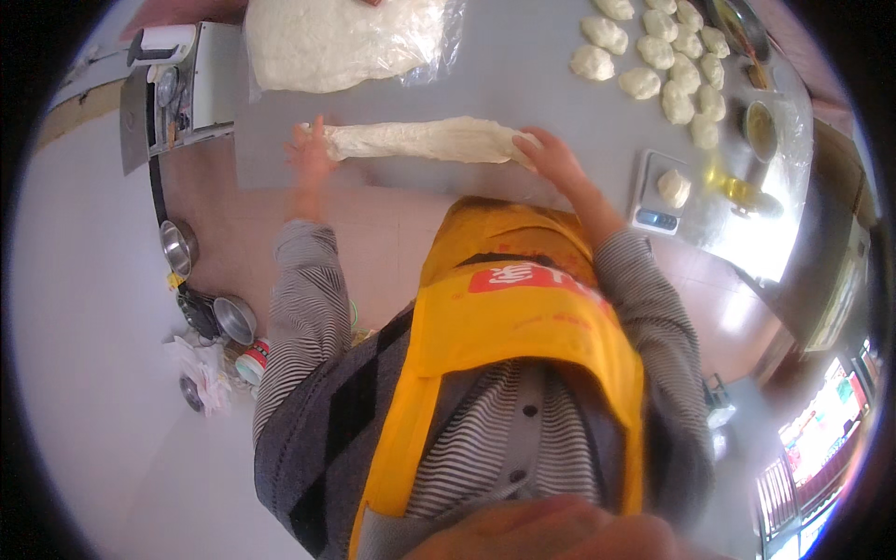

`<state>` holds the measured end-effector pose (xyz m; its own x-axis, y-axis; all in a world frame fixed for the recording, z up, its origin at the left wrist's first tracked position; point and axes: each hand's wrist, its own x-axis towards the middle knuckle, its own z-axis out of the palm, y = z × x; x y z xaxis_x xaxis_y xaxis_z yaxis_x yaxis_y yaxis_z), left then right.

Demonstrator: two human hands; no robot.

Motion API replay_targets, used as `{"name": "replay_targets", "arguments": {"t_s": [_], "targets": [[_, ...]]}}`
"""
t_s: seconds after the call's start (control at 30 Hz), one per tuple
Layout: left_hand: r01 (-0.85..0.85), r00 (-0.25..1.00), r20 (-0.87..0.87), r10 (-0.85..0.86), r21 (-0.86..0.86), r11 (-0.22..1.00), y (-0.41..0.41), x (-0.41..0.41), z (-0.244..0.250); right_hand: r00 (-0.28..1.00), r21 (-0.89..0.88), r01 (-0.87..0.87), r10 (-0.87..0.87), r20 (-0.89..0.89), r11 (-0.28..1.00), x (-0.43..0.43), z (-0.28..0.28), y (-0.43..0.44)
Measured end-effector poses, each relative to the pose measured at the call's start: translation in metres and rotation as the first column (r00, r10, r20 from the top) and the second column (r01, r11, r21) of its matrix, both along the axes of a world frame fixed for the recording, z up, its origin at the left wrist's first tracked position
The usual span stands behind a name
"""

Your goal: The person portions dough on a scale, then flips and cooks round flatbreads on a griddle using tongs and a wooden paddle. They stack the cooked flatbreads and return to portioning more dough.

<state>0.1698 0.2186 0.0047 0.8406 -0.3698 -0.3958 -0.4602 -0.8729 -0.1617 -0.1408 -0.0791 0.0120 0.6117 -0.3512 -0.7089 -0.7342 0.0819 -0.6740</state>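
Observation:
A long strip of dough (434, 140) lies crosswise near the close edge of the grey metal table (490, 183). My left hand (313, 150) is at its left end, fingers spread and slightly blurred; whether the palm presses on the dough cannot be seen. My right hand (549, 155) grips the right end, thumb and fingers around its narrowed tip. Beyond the strip lies a large slab of dough (336, 49), partly under clear plastic film (437, 59). To the right, several dough balls (658, 52) sit in a group, and a single dough piece (674, 188) rests on a digital scale (656, 220).
Right of the scale stand a bowl (760, 131) and a container of yellow liquid (742, 192). A dark pan (738, 28) is at the far right corner. Metal bowls (179, 248) are by the wall at left. A white cabinet (215, 77) adjoins the table's left side.

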Motion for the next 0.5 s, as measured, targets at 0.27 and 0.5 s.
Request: {"name": "replay_targets", "arguments": {"t_s": [0.27,0.5], "targets": [[-0.447,0.724,-0.689,0.040,-0.424,0.788,-0.002,0.011,-0.024,0.964,0.615,0.083,-0.219,0.148,0.784,0.052,-0.036,0.021],[-0.522,0.624,-0.546,-0.559,-0.824,0.222,-0.050,-0.098,0.054,0.878,0.882,-0.055,-0.397,0.266,0.469,0.033,0.003,0.021]]}}
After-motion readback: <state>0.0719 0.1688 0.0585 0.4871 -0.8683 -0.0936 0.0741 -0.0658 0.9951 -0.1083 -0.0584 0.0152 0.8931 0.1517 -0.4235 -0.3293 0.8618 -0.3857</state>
